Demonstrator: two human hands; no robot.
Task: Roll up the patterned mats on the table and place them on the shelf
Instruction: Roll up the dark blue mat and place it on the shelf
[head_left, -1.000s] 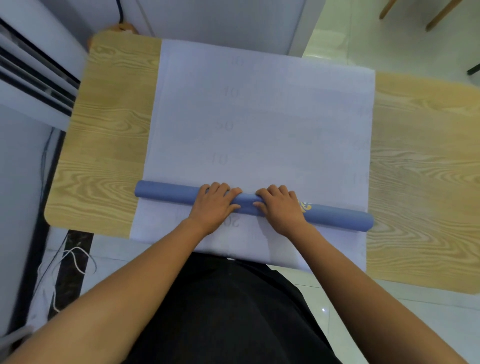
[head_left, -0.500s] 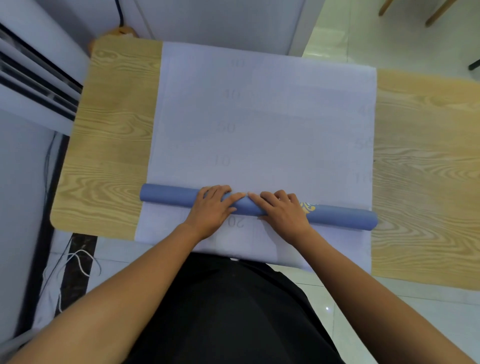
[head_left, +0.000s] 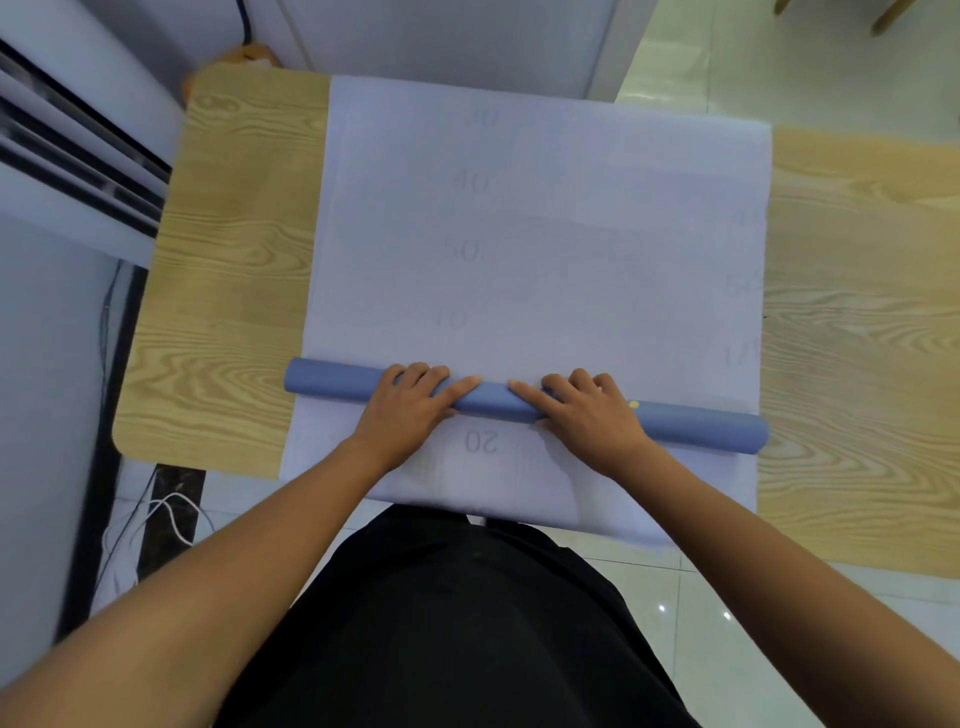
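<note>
The blue roll (head_left: 332, 382) lies across a flat pale mat (head_left: 545, 234), near the tabletop's (head_left: 223, 312) near edge. The left hand (head_left: 410, 410) and right hand (head_left: 582, 415) sit side by side at its middle. Each grip is curled over it, probably so the winding holds tight and even.

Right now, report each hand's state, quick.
Left hand: fingers curled over the rolled mat, holding it.
Right hand: fingers curled over the same roll, holding it.

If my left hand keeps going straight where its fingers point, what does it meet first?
The left hand rests on the blue roll; past it only the flat mat lies ahead, seemingly free to its far edge.
</note>
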